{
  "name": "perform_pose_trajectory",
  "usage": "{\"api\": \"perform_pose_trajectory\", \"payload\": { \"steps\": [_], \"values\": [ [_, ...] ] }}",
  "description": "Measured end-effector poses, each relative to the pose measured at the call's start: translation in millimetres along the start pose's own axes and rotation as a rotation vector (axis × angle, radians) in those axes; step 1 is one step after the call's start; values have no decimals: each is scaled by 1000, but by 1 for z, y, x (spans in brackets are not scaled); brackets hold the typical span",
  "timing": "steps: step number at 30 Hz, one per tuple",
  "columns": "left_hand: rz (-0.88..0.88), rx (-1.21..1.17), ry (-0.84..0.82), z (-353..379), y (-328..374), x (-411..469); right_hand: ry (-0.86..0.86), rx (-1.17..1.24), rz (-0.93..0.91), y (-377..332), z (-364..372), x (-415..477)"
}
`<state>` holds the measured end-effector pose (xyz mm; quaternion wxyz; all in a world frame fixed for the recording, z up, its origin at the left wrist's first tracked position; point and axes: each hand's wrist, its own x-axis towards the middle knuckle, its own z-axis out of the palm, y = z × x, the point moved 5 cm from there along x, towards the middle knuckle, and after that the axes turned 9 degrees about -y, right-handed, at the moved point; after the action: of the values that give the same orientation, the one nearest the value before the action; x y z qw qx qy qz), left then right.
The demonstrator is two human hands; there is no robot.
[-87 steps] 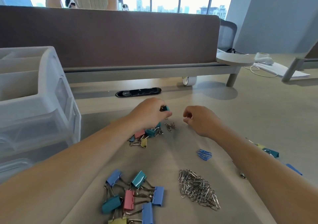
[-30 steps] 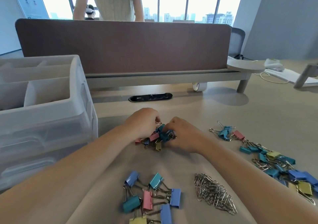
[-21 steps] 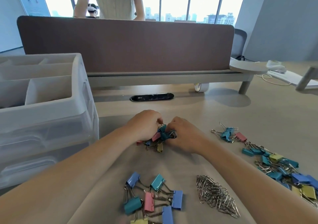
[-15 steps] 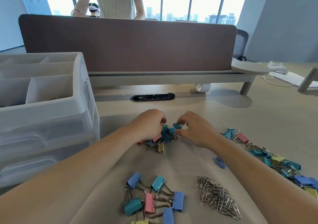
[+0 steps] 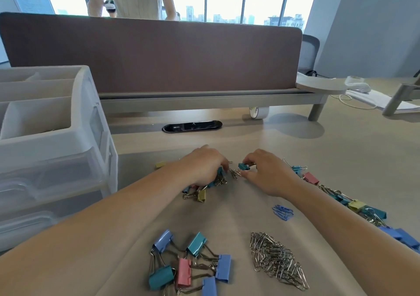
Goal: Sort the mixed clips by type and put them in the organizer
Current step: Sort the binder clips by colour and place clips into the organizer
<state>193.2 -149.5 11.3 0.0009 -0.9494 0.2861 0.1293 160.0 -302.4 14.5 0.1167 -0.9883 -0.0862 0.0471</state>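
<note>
My left hand (image 5: 204,166) grips a tangled cluster of small binder clips (image 5: 200,190) in the middle of the desk. My right hand (image 5: 264,173) pinches one small teal binder clip (image 5: 243,166) just right of that cluster. Several large binder clips (image 5: 188,266) lie in a group near the front edge. A heap of silver paper clips (image 5: 276,261) sits to their right, with a few blue paper clips (image 5: 283,212) beyond it. A row of small binder clips (image 5: 354,205) runs along the right under my forearm. The white organizer (image 5: 50,141) stands at the left.
A brown desk divider (image 5: 154,55) closes off the back, with a person standing behind it. A black cable port (image 5: 192,126) and a tape roll (image 5: 258,112) lie near the divider. One yellow clip (image 5: 161,164) lies alone left of my left hand.
My right hand has drawn a teal clip a little to the right, away from the cluster under my left hand. The hands have spread slightly apart.
</note>
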Motion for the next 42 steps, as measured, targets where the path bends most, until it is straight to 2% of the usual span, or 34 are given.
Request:
{"api": "perform_pose_trajectory", "payload": {
  "steps": [11, 22, 32, 38, 42],
  "values": [
    [8, -57, 50, -4, -3, -9, 19, 37, -14, 3, 2, 0],
    [84, -168, 196, -28, 9, -24, 56, 55, -23, 4, -2, -9],
    [28, -303, 331, -44, 29, -30, 73, 34, 15, 26, -12, -27],
    [53, -402, 301, -35, 70, -13, 74, -37, 63, 61, -15, -43],
    [-4, -426, 270, -20, 86, 6, 29, -101, 33, 64, -9, -45]
  ]
}}
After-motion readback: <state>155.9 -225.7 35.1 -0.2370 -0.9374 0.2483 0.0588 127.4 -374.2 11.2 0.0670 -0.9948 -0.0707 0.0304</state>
